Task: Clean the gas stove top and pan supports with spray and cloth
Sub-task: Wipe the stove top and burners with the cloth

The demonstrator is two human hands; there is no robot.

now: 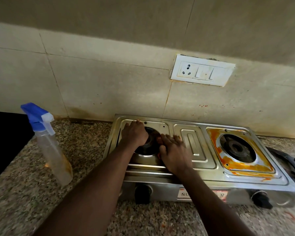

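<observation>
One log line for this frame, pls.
left hand: flat on stove top, at left burner | right hand: flat beside it, something reddish beneath | right burner surround: orange-stained | spray bottle: standing on counter, unheld

1. The spray bottle (48, 143) is being kept well left of the left hand (134, 133).
2. The left burner (150, 145) is being flanked by it and the right hand (174, 154).
3. The right burner (237, 147) is being kept right of both.

left hand (134, 133): flat, palm down | right hand (174, 155): flat, fingers spread
</observation>
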